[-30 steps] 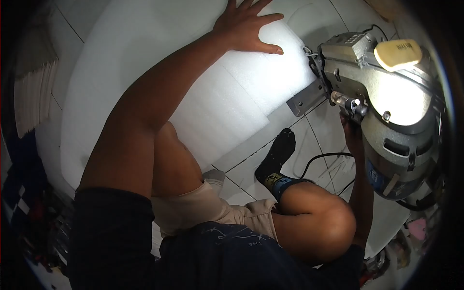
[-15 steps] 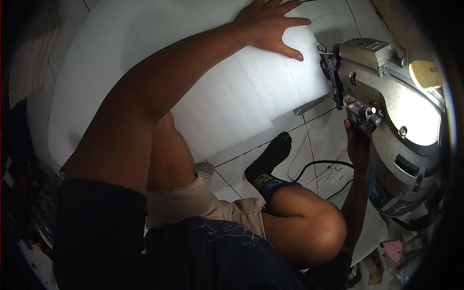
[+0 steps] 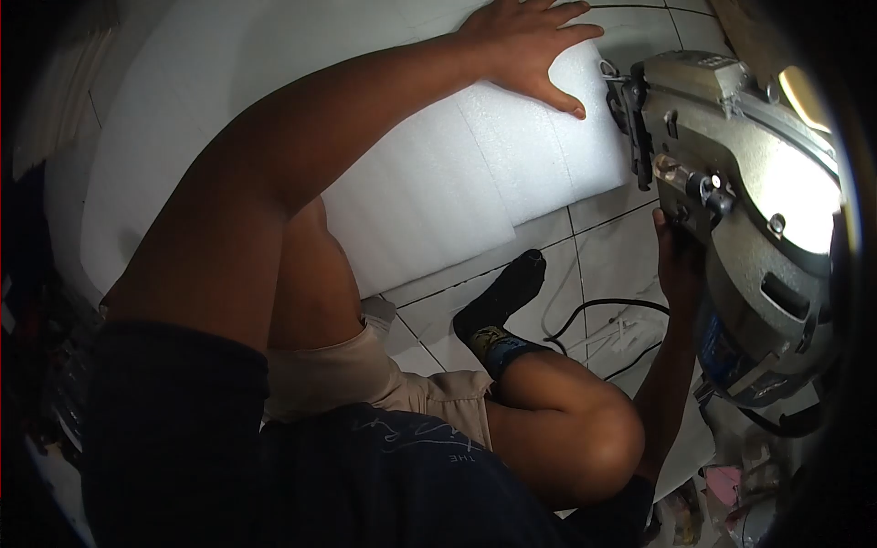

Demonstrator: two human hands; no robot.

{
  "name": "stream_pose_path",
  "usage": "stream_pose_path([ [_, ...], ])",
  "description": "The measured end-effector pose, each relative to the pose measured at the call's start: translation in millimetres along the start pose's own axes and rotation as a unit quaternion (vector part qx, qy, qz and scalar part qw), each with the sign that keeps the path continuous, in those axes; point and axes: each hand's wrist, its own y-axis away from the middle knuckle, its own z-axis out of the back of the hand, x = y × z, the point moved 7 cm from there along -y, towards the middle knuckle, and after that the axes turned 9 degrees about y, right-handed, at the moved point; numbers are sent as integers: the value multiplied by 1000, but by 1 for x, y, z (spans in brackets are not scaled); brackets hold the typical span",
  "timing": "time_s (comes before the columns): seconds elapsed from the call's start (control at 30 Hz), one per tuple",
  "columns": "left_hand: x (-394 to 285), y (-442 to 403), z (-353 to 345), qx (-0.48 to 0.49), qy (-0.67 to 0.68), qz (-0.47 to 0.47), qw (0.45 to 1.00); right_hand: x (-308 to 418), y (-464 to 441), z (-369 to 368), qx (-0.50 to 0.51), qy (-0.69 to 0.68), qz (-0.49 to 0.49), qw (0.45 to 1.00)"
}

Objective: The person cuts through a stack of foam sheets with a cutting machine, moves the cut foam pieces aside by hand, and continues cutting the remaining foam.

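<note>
My left hand (image 3: 530, 50) lies on the white foam sheets (image 3: 429, 192), fingers spread, near their right end. At the right stands a large silver-grey power tool (image 3: 731, 173), which looks like a portable band saw. It has a rounded housing, a black bracket and a small hook at its far end, facing the foam edge. My right hand (image 3: 678, 260) is at the near side of this tool, its thumb against the body. The other fingers are mostly hidden behind the housing, and the hand appears to grip it.
A black cable (image 3: 594, 303) curves over the tiled floor (image 3: 438, 320) beside white strips. My socked foot (image 3: 512, 292) rests close to the foam's near edge. A pink piece (image 3: 722, 484) and plastic-wrapped items lie at lower right. A bright light shines on the tool.
The tool appears slightly higher and tilted a little differently. A dark grey strip that stuck out under the foam's near right corner no longer shows. My left hand stays spread on the foam.
</note>
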Motion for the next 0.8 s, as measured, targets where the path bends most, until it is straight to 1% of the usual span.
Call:
stream_pose_path([
  [0.03,1,0,-1,-4,3,2,1000,8,-8,11,-39,-75,-8,996],
  [0.07,2,0,0,-9,5,4,1000,11,-13,14,-41,-75,-9,996],
  [0.13,1,2,1,-16,10,3,1000,6,-19,6,38,-173,-82,981],
  [0.2,0,4,4,-26,13,3,1000,5,-17,-1,27,-172,-79,982],
  [0.23,-3,5,11,-25,11,4,1000,5,-17,4,11,-168,-79,983],
  [0.3,-3,5,10,-22,12,7,1000,23,-32,25,12,-182,-86,980],
  [0.37,-3,6,11,-59,27,-15,998,29,-42,33,13,-198,-91,976],
  [0.4,0,5,9,-60,24,-11,998,24,-43,24,67,-219,-139,964],
  [0.43,0,5,8,-38,25,1,999,19,-42,15,122,-238,-185,945],
  [0.5,-2,6,11,-19,20,13,1000,26,-48,25,98,-239,-167,951],
  [0.57,1,7,8,-39,35,2,999,32,-56,29,80,-243,-153,955],
  [0.63,3,6,5,-41,35,1,999,40,-64,43,31,-175,-92,980],
  [0.7,1,5,4,-46,33,-3,998,40,-67,41,41,-187,-95,977],
  [0.77,0,8,6,-103,23,-6,994,40,-68,38,51,-199,-99,974],
  [0.8,2,6,1,-105,19,-8,994,39,-68,35,48,-219,-107,969],
])
